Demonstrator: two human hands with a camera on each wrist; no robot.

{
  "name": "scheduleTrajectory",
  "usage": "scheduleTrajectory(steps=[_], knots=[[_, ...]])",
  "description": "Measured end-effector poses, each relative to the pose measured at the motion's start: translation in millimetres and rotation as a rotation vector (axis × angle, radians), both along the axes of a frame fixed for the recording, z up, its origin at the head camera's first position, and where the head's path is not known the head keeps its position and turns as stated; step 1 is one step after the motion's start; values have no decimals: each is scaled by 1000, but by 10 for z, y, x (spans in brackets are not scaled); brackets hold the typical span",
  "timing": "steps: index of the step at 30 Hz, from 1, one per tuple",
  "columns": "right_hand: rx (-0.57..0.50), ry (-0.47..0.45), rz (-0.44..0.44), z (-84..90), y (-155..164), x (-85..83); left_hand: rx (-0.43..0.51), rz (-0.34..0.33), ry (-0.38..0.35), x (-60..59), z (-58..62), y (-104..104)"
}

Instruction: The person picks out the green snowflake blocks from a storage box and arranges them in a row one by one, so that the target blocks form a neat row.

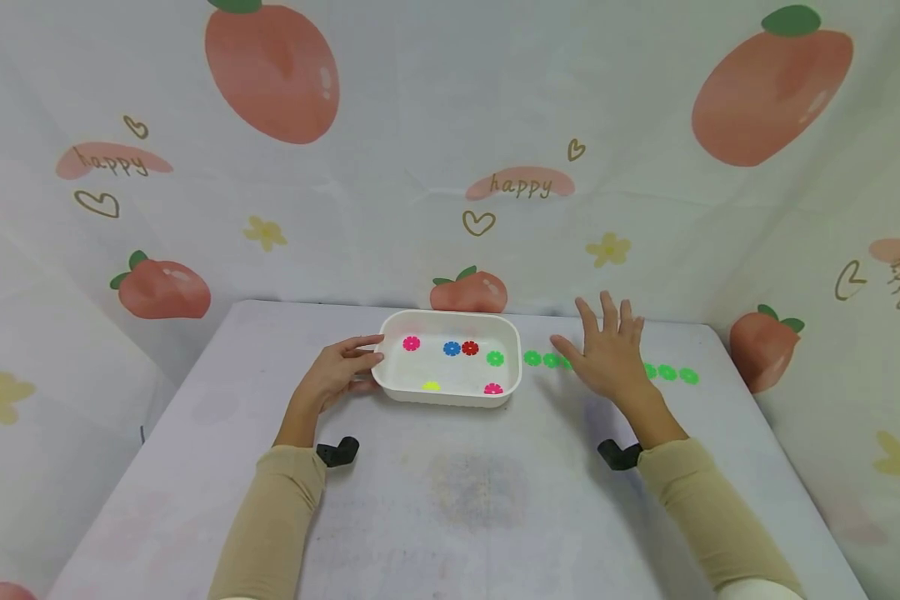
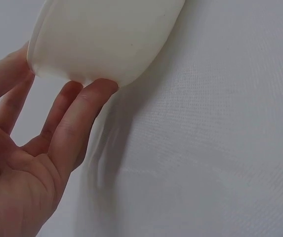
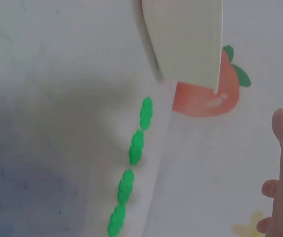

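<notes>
A white plastic tray (image 1: 442, 397) stands near the back of the table and holds several flower-shaped discs: a blue disc (image 1: 452, 348), a red disc (image 1: 470, 348), a green disc (image 1: 495, 358), a yellow disc (image 1: 431, 386) and pink ones. My left hand (image 1: 336, 371) holds the tray's left end, fingertips against its rim and outer wall in the left wrist view. Over a row of green discs (image 1: 532, 358) to the tray's right, my right hand (image 1: 609, 354) hovers with its fingers spread and nothing in it. Part of that row is hidden beneath the hand.
A pale cloth covers the table (image 1: 480, 492). Right behind the table's back edge hangs a white curtain (image 1: 390, 225) printed with peaches, hearts and flowers, and it continues along both sides. Black wrist mounts (image 1: 337, 452) sit at both sleeves.
</notes>
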State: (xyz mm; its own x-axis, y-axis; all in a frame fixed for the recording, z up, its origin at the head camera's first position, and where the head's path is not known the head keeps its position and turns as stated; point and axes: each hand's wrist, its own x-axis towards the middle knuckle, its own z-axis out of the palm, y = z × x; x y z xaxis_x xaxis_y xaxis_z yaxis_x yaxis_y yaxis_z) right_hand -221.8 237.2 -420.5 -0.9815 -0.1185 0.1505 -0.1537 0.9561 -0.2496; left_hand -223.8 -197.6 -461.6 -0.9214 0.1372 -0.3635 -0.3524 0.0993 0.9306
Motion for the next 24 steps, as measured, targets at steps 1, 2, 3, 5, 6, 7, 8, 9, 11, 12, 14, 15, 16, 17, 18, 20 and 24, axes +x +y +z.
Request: scheduleTrajectory(steps=[1, 2, 3, 5, 6, 7, 8, 9, 11, 12, 14, 15, 16, 17, 18, 20, 24], knots=[[2, 0, 5, -5, -32, 2, 0, 0, -1, 0, 1, 2], [4, -1, 11, -14, -60, 3, 1, 3, -4, -2, 1, 2], [8, 0, 17, -24, -87, 5, 2, 5, -5, -6, -3, 3], [10, -1, 31, -44, -142, 15, 1, 3, -5, -9, -6, 1], [14, 0, 38, -57, -169, 19, 2, 8, -9, -10, -6, 1], [17, 0, 45, -69, -194, 21, 1, 10, -10, -10, -4, 1], [20, -4, 51, -80, -220, 22, -1, 14, -12, -9, -1, 1], [26, -9, 56, -92, -243, 21, -2, 17, -13, -9, 2, 1], [32, -19, 67, -108, -296, 19, -4, 12, -9, -7, 7, -1], [36, -21, 70, -116, -322, 17, -2, 12, -8, -6, 10, 0], [39, -28, 78, -125, -377, 16, 3, 7, -5, -5, 14, 0], [43, -31, 83, -128, -405, 16, 4, 4, -3, -6, 15, 0], [49, -33, 84, -130, -437, 18, 5, 0, -2, -6, 15, 2], [54, -37, 89, -133, -467, 18, 5, -3, 0, -6, 16, 2], [61, -40, 92, -133, -497, 20, 5, -2, -2, -6, 15, 5], [75, -47, 103, -129, -558, 26, 5, -1, -4, -7, 13, 7], [96, -52, 129, -118, -677, 40, 1, -13, -4, -5, 7, 2]])
